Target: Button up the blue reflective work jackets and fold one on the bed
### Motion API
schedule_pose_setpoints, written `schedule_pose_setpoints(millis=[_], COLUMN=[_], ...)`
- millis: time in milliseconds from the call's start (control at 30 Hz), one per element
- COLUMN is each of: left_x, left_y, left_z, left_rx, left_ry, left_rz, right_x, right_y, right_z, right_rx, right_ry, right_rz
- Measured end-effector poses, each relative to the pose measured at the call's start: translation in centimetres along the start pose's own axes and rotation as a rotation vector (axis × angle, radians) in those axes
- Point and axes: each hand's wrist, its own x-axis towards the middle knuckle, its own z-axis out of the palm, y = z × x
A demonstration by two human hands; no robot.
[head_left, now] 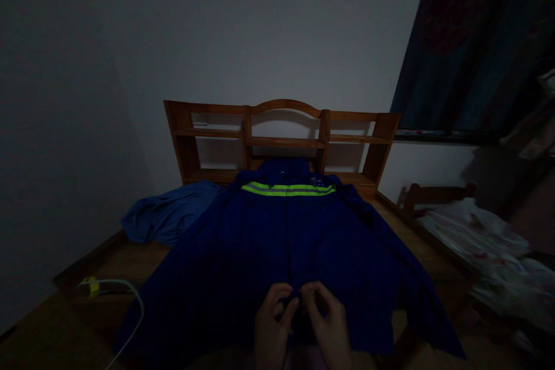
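Observation:
A dark blue work jacket (338,248) with a yellow-green and grey reflective band across its chest lies spread out, collar away from me and sleeves out to both sides. Its front edges meet along a line down the middle. At the lower part of that line, my left hand (274,318) pinches the jacket's front edge between thumb and fingers. Close beside it, my right hand (324,318) is closed in a pinch on the other front edge. Any button or fastener between the fingertips is too dark and small to make out.
Beneath the jacket is a wooden surface (145,257) with a shelved wooden headboard (284,141) at its far end. A lighter blue cloth (169,217) lies to the left. A pale cable (139,306) hangs at the front left. White plastic bags (481,231) are heaped on the right.

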Motion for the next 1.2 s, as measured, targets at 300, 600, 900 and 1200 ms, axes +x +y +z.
schedule_pose_setpoints(millis=[300, 600, 900, 1200], left_x=[-0.07, -0.07, -0.18, 0.28], left_y=[0.20, 0.18, 0.38, -0.46], left_z=[0.04, 0.16, 0.50, 0.59], left_rx=[0.013, 0.020, 0.011, 0.012], left_ry=[0.013, -0.010, -0.011, 0.032], left_rz=[0.008, -0.013, 0.096, 0.110], right_x=[-0.04, 0.09, 0.05, 0.01], right_y=[0.19, 0.11, -0.14, -0.19], right_z=[0.18, -0.01, -0.10, -0.11], right_rx=[0.001, -0.034, -0.001, -0.010], right_ry=[0.032, 0.016, 0.003, 0.016], right_rz=[0.031, 0.051, 0.062, 0.061])
